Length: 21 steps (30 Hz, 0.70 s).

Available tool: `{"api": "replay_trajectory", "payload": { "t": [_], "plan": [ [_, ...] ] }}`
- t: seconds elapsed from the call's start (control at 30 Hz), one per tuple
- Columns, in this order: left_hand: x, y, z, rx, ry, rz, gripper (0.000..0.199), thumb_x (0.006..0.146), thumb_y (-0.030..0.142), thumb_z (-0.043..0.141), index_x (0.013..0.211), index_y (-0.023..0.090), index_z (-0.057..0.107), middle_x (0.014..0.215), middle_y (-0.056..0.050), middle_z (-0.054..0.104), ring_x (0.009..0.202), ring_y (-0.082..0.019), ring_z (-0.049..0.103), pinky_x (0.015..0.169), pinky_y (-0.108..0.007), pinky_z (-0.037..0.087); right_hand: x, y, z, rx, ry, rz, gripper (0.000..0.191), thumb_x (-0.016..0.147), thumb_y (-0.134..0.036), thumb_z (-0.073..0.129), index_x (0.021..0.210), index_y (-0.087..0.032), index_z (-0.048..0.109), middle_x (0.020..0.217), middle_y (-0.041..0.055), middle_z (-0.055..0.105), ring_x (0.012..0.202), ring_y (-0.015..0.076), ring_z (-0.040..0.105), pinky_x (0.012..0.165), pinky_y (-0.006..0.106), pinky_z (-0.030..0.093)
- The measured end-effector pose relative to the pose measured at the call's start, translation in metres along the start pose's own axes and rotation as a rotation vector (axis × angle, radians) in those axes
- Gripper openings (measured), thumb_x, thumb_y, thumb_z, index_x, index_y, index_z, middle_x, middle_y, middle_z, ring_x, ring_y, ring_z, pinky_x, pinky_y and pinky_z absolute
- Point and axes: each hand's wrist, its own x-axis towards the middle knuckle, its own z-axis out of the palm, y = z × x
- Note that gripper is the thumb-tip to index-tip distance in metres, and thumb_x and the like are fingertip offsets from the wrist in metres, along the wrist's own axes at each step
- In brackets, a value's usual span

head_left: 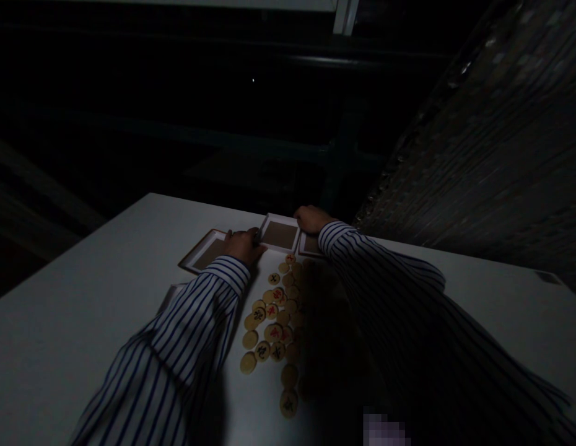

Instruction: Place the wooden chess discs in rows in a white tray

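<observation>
In dim light, a person in blue-striped sleeves [190, 322] reaches both hands to the far side of a white table [121, 272], where a shallow open box [279, 235] sits between them. The left hand [244, 246] is at the box's left side and the right hand [313, 218] at its far right corner; the hands are apart, and whether either grips the box cannot be told. A dark-rimmed tray [188, 260] lies beside the left hand, and a 2nd tray [310, 243], partly covered by the right hand and cuff, lies just right of the box. Round wooden pieces [273, 332], some marked in red or black, spread between the forearms, with 2 at the near end. At right rises a dark, textured surface [483, 142].
</observation>
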Motion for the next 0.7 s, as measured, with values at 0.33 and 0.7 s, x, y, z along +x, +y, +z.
{"api": "replay_trajectory", "payload": {
  "t": [0.33, 0.7],
  "plan": [
    [0.0037, -0.0039, 0.0050, -0.049, 0.009, -0.007, 0.054, 0.072, 0.039, 0.054, 0.121, 0.018, 0.044, 0.112, -0.012, 0.060, 0.107, -0.027, 0.052, 0.099, -0.046, 0.026, -0.0020, -0.0012, -0.0019, 0.015, 0.016, -0.007, 0.028, 0.080, -0.015, 0.043, 0.099, -0.018, 0.063, 0.102, 0.0107, 0.063, 0.094, 0.0187, 0.057, 0.074, 0.024, 0.041],
    [0.0034, -0.0065, 0.0029, -0.209, 0.084, -0.008, 0.055, 0.071, 0.036, 0.056, 0.122, 0.017, 0.045, 0.112, -0.009, 0.061, 0.101, -0.025, 0.056, 0.089, -0.034, 0.040, -0.0018, 0.0029, -0.0056, 0.059, 0.069, -0.038, 0.026, 0.080, -0.016, 0.045, 0.098, -0.019, 0.064, 0.101, 0.0082, 0.064, 0.095, 0.0177, 0.057, 0.075, 0.023, 0.040]
  ]
}}
